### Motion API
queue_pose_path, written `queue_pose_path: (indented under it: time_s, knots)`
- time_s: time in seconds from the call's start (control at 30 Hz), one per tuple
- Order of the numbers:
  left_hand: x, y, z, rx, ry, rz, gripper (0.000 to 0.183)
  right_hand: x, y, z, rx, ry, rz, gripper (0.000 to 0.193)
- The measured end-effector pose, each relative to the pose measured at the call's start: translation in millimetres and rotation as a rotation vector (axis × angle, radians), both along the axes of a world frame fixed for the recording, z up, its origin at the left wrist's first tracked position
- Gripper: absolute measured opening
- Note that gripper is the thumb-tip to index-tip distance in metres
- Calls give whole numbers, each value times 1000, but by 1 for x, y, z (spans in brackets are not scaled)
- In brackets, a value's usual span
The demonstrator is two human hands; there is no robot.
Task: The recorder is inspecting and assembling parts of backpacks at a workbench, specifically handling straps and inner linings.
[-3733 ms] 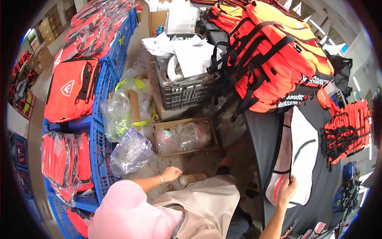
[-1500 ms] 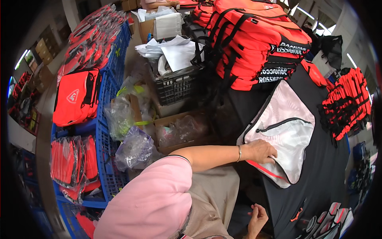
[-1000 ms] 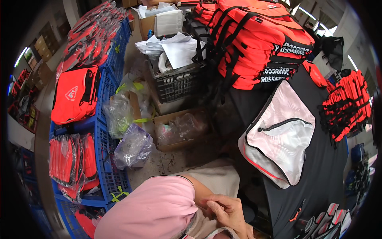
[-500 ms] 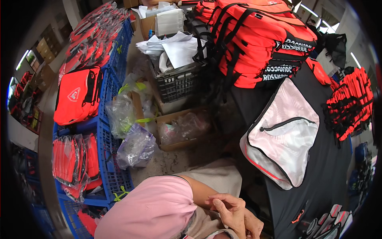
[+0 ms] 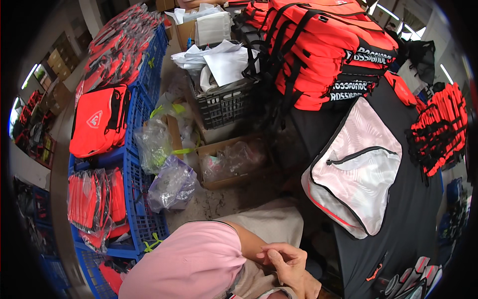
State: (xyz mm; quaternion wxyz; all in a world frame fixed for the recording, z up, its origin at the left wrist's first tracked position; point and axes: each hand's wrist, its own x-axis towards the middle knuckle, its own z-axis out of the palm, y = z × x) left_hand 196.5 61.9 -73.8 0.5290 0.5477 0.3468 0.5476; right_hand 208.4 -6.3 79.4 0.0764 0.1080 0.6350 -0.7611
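Note:
My right hand [image 5: 287, 264] is in front of my body at the lower edge, lying across my left forearm [image 5: 252, 243]. Its fingers curl toward the thumb, and nothing shows between them. Just beyond its wrist, my left hand [image 5: 311, 286] is partly visible; its fingers are largely hidden. Both hands are apart from the goods around them. Nearest on the right, a pale pink-and-white patterned fabric bag piece [image 5: 354, 172] with black zipper and edging lies flat on the dark-covered table [image 5: 406, 209].
Red-and-black backpacks [image 5: 318, 55] are piled on the table's far part, more red bags [image 5: 438, 129] to the right. At left, blue crates [image 5: 144, 209] carry plastic-wrapped red bags [image 5: 99, 199]. A black crate of papers [image 5: 224, 107] and a cardboard box [image 5: 234, 162] stand between.
The view shifts very slightly. My left hand draws in a little behind my right wrist, while my right hand stays on the forearm with barely any movement.

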Motion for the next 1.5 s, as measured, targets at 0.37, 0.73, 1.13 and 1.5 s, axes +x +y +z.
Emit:
queue_pose_path:
  time_s: [0.37, 0.73, 1.13, 1.5]
  knots:
    - [-51, -14, 77, 19, 196, 453, 36, 58, 77, 54, -136, 759, -60, 16]
    - [-131, 35, 90, 445, 1226, 989, 41, 99, 99, 98, -108, 1251, 423, 9]
    - [-133, 49, 42, 419, 1376, 947, 29, 75, 72, 90, -263, 1342, 11, 41]
    - [-168, 63, 180, 433, 861, 1124, 32, 148, 122, 41, -119, 1029, 61, 20]
